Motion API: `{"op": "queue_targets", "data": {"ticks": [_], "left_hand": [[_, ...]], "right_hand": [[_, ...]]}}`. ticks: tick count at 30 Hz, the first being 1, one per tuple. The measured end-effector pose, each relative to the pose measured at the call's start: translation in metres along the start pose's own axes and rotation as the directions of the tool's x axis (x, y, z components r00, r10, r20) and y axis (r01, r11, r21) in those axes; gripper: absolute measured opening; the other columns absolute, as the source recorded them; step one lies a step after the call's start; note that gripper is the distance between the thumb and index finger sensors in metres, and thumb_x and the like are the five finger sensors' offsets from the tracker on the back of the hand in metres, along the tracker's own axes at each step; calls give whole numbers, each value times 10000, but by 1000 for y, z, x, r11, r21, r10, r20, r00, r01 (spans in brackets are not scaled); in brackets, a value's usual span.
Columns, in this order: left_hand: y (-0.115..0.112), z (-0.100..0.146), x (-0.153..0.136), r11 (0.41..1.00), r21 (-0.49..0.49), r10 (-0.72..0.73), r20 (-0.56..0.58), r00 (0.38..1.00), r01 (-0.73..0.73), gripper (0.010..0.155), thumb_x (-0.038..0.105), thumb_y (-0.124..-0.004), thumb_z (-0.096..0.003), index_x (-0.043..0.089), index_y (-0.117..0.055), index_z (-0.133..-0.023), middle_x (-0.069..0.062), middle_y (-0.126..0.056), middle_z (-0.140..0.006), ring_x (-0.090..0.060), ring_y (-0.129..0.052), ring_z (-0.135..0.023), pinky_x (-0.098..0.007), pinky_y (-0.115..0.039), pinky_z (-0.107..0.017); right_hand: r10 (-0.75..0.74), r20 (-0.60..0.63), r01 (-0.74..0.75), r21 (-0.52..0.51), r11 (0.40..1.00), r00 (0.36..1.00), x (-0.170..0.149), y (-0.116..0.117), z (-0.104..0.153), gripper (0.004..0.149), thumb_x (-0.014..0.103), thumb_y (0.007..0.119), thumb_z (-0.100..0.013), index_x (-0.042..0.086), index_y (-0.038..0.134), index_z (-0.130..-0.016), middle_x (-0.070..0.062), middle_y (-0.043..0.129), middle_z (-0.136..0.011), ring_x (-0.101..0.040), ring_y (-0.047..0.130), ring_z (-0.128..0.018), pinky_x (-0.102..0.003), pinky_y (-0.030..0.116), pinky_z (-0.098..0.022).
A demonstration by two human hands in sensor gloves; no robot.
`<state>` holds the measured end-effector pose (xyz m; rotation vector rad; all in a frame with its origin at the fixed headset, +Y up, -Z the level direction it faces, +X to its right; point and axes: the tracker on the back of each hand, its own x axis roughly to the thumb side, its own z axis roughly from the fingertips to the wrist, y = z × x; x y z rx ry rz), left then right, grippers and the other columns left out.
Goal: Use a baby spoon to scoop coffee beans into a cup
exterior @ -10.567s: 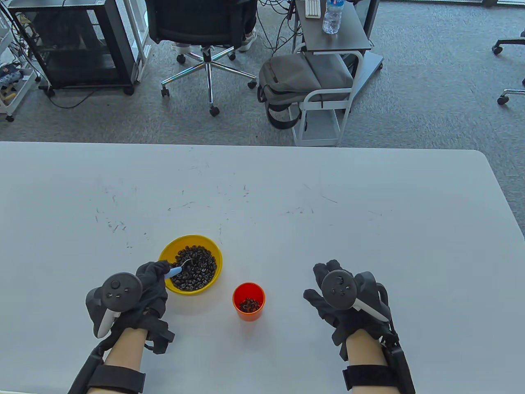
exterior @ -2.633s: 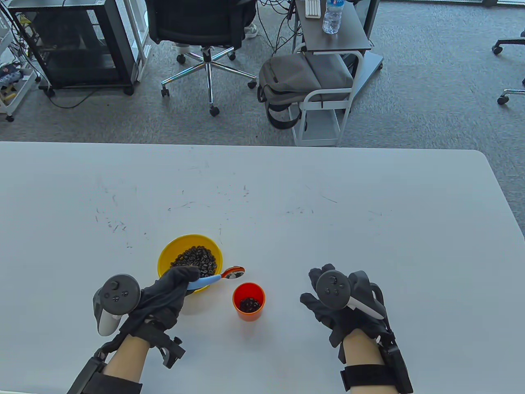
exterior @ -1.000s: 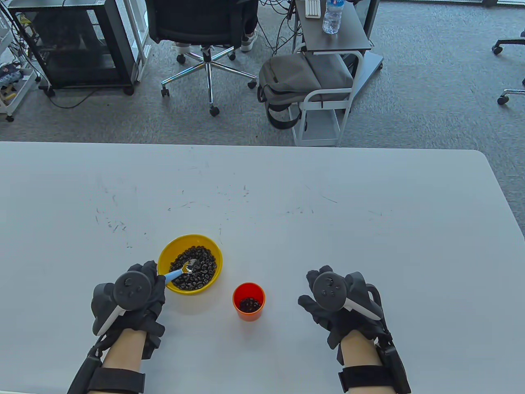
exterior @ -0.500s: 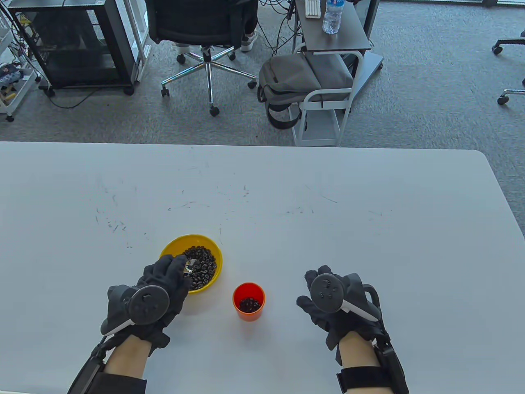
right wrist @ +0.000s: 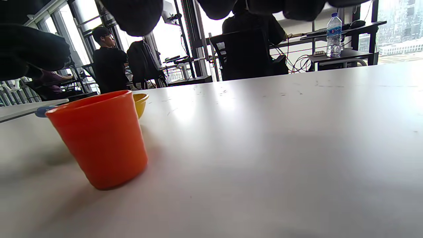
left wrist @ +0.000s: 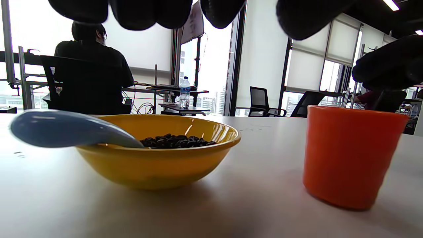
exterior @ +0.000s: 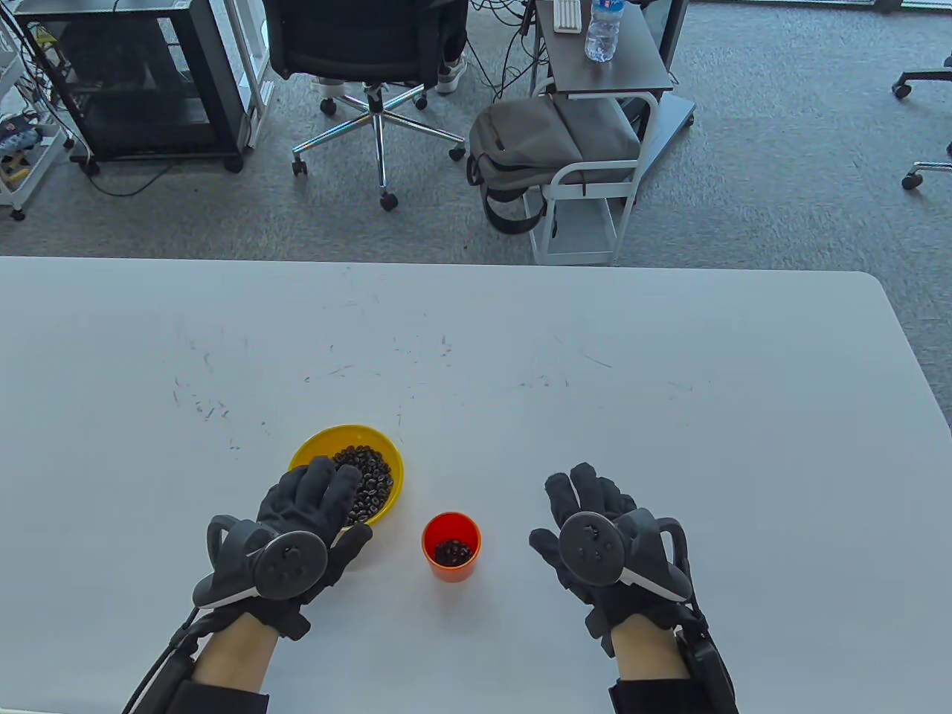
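A yellow bowl (exterior: pixel 375 440) of coffee beans (exterior: pixel 370 476) stands on the white table, with an orange cup (exterior: pixel 448 571) holding a few beans to its right. My left hand (exterior: pixel 327 502) lies spread, palm down, over the bowl's near left side and hides the spoon in the table view. In the left wrist view the blue spoon handle (left wrist: pixel 66 132) rests on the bowl's rim (left wrist: pixel 158 165), and my fingers (left wrist: pixel 148 13) hang above it without touching. The cup (left wrist: pixel 347 155) stands to the right. My right hand (exterior: pixel 587 509) is open and empty, right of the cup (right wrist: pixel 102 135).
The white table (exterior: pixel 520 357) stretches far beyond the bowl and to the right. Past its far edge stand an office chair (exterior: pixel 372 44) and a small cart (exterior: pixel 595 149) with a bag and a water bottle.
My left hand brought the spoon back from the cup to the bowl, let go of it and spread open over the bowl. My right hand's fingers stretched out a little.
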<state>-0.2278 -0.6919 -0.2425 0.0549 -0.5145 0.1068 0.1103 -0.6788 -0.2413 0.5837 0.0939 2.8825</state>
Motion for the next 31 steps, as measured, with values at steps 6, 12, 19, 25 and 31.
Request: {"op": "queue_targets", "data": {"ticks": [6, 12, 19, 25, 31], "left_hand": [[3, 1, 5, 1000, 9, -27, 24, 999, 27, 745, 524, -667, -627, 65, -449, -1172, -335, -383, -1148, -621, -460, -1021, -756, -501, -644], [2, 2, 8, 999, -21, -24, 40, 999, 25, 760, 552, -649, -624, 71, -446, -1176, -326, -388, -1154, -620, -451, -1031, -769, -483, -644], [4, 4, 7, 1000, -9, -17, 45, 999, 17, 751, 552, -646, -622, 76, -460, -1173, -315, -414, -1153, -612, -476, -1029, -767, -490, -644], [5, 5, 6, 1000, -12, -26, 26, 999, 26, 743, 545, -647, -625, 74, -469, -1170, -320, -416, -1150, -621, -477, -1021, -770, -491, -638], [4, 4, 6, 1000, -6, -30, 28, 999, 30, 737, 542, -649, -624, 76, -476, -1168, -317, -422, -1149, -620, -486, -1018, -767, -496, -638]], "right_hand": [[21, 23, -20, -33, 999, 1000, 8, -5, 4, 757, 530, 623, -606, 12, 385, -1105, -388, 346, -1100, -650, 459, -906, -731, 482, -635], [29, 13, -29, -33, 999, 999, 8, -5, 5, 777, 539, 627, -603, 7, 370, -1107, -395, 334, -1100, -659, 443, -905, -738, 470, -634], [20, -10, -20, -15, 1000, 1000, 3, -3, 4, 798, 551, 628, -600, 5, 347, -1110, -398, 319, -1101, -667, 422, -907, -746, 458, -631], [12, -29, -12, -12, 1000, 1000, -1, -3, 5, 801, 553, 628, -599, 7, 343, -1112, -400, 313, -1101, -669, 415, -908, -749, 454, -631], [8, -31, -8, -10, 1000, 999, -3, -3, 4, 800, 553, 627, -600, 8, 343, -1112, -398, 311, -1102, -668, 416, -909, -750, 452, -631]]}}
